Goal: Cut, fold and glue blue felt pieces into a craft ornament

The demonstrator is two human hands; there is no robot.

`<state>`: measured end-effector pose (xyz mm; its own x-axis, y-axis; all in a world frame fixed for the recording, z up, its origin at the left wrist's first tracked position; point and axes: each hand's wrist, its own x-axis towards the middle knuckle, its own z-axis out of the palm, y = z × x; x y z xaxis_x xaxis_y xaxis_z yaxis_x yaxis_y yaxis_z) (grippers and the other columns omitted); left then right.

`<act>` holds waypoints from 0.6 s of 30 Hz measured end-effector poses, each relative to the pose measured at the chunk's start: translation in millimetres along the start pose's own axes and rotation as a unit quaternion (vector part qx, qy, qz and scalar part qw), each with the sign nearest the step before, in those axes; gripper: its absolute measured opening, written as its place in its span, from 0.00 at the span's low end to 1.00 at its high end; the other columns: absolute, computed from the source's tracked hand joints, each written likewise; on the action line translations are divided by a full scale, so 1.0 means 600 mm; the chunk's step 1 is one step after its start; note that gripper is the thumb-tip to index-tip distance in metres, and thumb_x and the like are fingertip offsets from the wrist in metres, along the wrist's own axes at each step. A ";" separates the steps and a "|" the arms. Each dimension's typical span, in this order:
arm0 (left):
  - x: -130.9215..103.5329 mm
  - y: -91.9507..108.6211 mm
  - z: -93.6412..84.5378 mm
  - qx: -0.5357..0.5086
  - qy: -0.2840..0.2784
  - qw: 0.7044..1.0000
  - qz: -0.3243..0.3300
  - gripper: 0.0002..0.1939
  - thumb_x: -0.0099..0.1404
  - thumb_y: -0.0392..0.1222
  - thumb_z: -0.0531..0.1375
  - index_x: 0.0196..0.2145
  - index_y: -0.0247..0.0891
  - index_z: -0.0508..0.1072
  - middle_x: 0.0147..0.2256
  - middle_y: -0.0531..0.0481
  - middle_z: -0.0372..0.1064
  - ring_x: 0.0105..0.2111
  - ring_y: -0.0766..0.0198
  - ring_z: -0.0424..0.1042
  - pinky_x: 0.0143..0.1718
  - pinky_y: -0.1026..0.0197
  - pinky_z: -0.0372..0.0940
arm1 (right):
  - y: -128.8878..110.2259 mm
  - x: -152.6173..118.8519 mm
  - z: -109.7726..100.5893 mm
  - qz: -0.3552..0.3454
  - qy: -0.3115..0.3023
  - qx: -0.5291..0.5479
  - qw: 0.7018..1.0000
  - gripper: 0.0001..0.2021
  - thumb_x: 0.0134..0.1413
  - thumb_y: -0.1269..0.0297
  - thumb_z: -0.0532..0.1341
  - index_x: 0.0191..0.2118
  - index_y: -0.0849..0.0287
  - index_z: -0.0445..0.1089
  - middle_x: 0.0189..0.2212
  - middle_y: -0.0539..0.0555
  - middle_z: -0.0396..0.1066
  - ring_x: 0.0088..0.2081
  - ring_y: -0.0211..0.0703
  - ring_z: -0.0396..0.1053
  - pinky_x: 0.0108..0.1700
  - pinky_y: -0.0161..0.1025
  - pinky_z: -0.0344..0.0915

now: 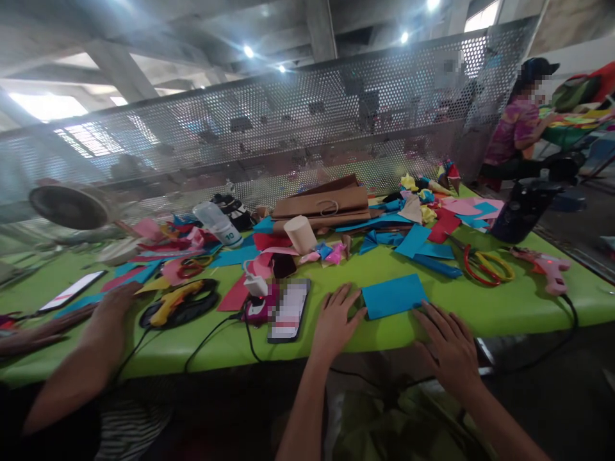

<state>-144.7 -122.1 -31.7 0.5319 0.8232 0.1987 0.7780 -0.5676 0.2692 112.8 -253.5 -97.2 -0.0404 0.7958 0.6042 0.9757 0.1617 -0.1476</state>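
Note:
A blue sheet of paper (394, 296) lies flat on the green tabletop (346, 334) in front of me. My left hand (336, 320) rests at its left edge, fingers spread and the thumb by the corner. At the lower right corner, my right hand (448, 346) has its fingers stretched out, the fingertips touching or very near the paper. Neither hand grips anything. A phone (289, 310) lies left of my left hand. Beyond the right hand are scissors with red and yellow handles (483, 266) and a pink glue gun (550, 266).
Coloured paper scraps, a cardboard roll (300, 234), brown folded paper (321, 205) and a bottle (218, 224) crowd the table's back. A yellow glue gun (175, 302) lies by a co-worker's arm (96, 339) on the left. Cords hang over the front edge. A dark tumbler (519, 208) stands right.

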 end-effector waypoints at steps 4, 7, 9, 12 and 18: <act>0.000 -0.001 0.001 0.003 -0.004 1.000 0.002 0.26 0.74 0.60 0.49 0.63 0.47 0.67 0.68 0.43 0.57 0.69 0.51 0.55 0.67 0.38 0.52 | 0.001 0.000 0.000 -0.002 -0.002 0.001 1.000 0.30 0.64 0.58 0.60 0.70 0.50 0.56 0.69 0.55 0.59 0.67 0.55 0.60 0.67 0.56 0.52; 0.000 -0.002 0.000 -0.001 -0.010 1.000 0.004 0.27 0.73 0.61 0.50 0.62 0.48 0.68 0.69 0.44 0.56 0.69 0.50 0.53 0.67 0.38 0.52 | 0.001 0.000 -0.002 0.000 -0.003 0.002 1.000 0.31 0.64 0.58 0.60 0.70 0.49 0.55 0.69 0.55 0.59 0.66 0.55 0.60 0.67 0.56 0.52; 0.000 -0.001 -0.003 -0.009 -0.010 1.000 0.011 0.27 0.72 0.61 0.52 0.61 0.48 0.69 0.69 0.44 0.55 0.70 0.50 0.52 0.67 0.38 0.52 | 0.001 0.000 -0.002 0.002 -0.004 0.003 1.000 0.32 0.64 0.58 0.60 0.71 0.48 0.54 0.69 0.54 0.59 0.66 0.56 0.60 0.67 0.56 0.52; -0.002 0.001 -0.008 -0.020 -0.006 1.000 0.023 0.25 0.71 0.60 0.56 0.60 0.48 0.70 0.69 0.44 0.55 0.70 0.50 0.51 0.67 0.38 0.51 | 0.001 0.000 -0.002 0.001 0.001 0.004 1.000 0.33 0.64 0.58 0.60 0.72 0.48 0.53 0.69 0.54 0.59 0.66 0.56 0.61 0.67 0.56 0.52; -0.002 0.007 -0.010 -0.016 -0.019 0.998 0.055 0.24 0.69 0.57 0.60 0.60 0.51 0.70 0.69 0.49 0.56 0.70 0.50 0.51 0.68 0.37 0.49 | 0.000 0.002 -0.004 0.000 -0.002 0.001 1.000 0.31 0.63 0.58 0.60 0.70 0.49 0.55 0.69 0.55 0.59 0.66 0.56 0.61 0.66 0.56 0.53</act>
<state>-144.0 -125.6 -25.4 0.6262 0.7554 0.1930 0.7031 -0.6542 0.2787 113.5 -254.1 -94.8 -0.0412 0.7986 0.6005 0.9754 0.1625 -0.1492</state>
